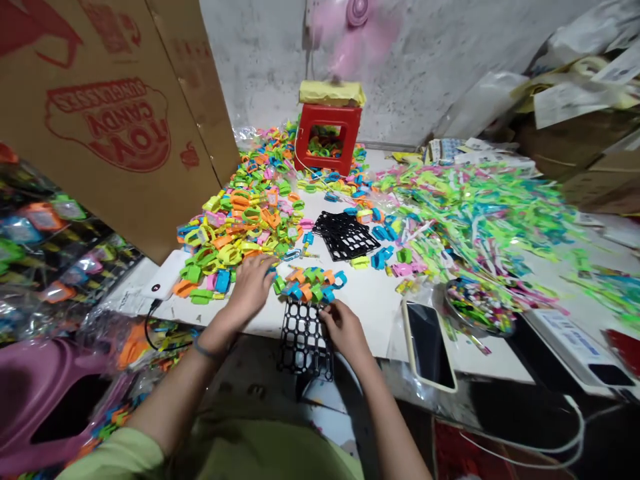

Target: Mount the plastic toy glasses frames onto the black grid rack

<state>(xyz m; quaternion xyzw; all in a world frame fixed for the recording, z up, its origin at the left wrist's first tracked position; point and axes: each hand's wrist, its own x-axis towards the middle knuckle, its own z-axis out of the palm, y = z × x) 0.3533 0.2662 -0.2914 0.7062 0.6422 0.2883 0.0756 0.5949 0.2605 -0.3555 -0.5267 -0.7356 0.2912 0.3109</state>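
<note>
My left hand (253,287) lies at the lower edge of a heap of colourful plastic toy pieces (245,220), its fingertips among them; what they hold, if anything, is hidden. My right hand (345,327) pinches close to the upper right edge of a black plastic grid (303,337), which hangs over the table's front edge. Several orange, green and blue pieces (310,283) sit in rows at the grid's top end. Beyond them lies a stack of black grids (346,237).
A red stool (330,137) stands at the back below a pink fan (357,30). Colourful strips (480,200) cover the right side, with a phone (430,343) and a bowl (477,307) nearer. A large cardboard box (130,107) and a white power bank (167,277) are at left.
</note>
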